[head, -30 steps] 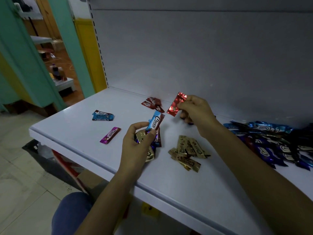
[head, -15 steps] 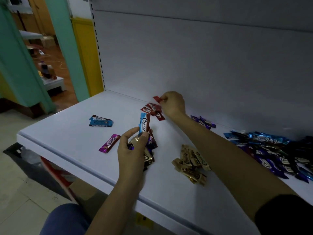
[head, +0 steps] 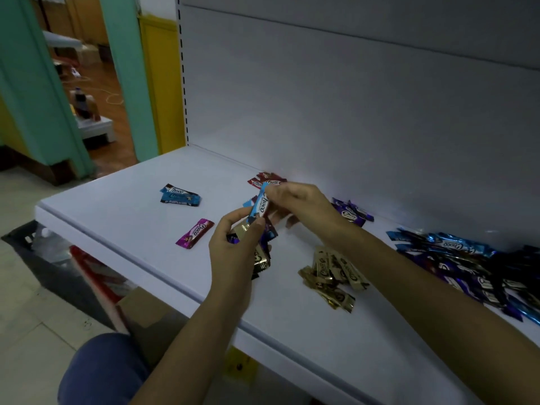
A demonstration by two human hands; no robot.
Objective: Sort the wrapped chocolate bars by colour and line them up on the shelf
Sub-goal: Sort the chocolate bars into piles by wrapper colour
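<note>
Two-handed | left hand [head: 233, 252] grips bundle [head: 261, 258]; right hand [head: 304, 203] pinches blue bar [head: 261, 204]

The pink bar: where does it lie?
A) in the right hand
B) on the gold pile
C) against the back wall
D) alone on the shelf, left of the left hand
D: the pink bar lies flat on the bare shelf, touching no other bar, left of the left hand.

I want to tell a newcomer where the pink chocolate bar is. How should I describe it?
Look at the left front part of the white shelf. The pink bar lies there, in front of the two light-blue bars and left of the left hand. It is the only pink wrapper and lies alone.
</note>
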